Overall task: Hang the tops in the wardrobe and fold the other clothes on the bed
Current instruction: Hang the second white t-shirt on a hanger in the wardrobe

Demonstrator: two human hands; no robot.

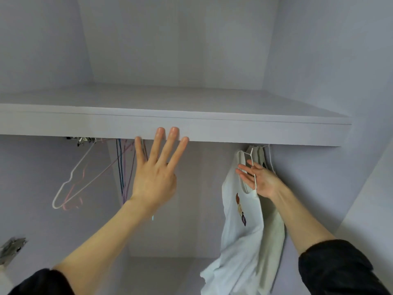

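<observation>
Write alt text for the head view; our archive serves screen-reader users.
Inside a pale wardrobe, the right hand touches a white printed top on a white hanger under the shelf. The left hand reaches up, fingers straight, before empty hangers.

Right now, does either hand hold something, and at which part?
Nothing is held. The left hand is spread open; the right hand lies open against the white top near its hanger.

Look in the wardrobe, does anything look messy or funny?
A little. The empty hangers on the left are bunched together and hang tilted at different angles, not in a neat row. The white top on the right hangs crumpled and twisted on its hanger, beside the right hand. Nothing looks broken or spilled.
</observation>
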